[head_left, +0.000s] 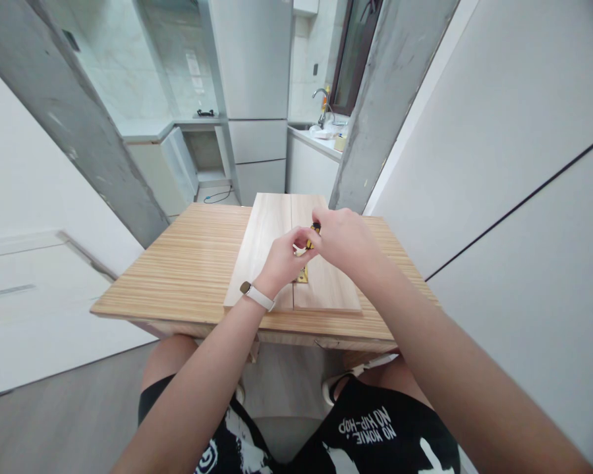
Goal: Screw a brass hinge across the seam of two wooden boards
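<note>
Head view: right hand (343,240) grips a yellow-black screwdriver (312,238), its axis tilting down toward the brass hinge (302,275) on the boards' (326,283) seam; left hand (284,257), nearer, pinches around the tip directly above.

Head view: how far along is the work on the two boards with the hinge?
Looks done: two pale boards lie side by side on the table, a brass hinge set across their seam. In hand: the right hand grips a yellow-and-black tool above the hinge; the left hand steadies beside it. Left: cannot tell whether any screws are in.
</note>
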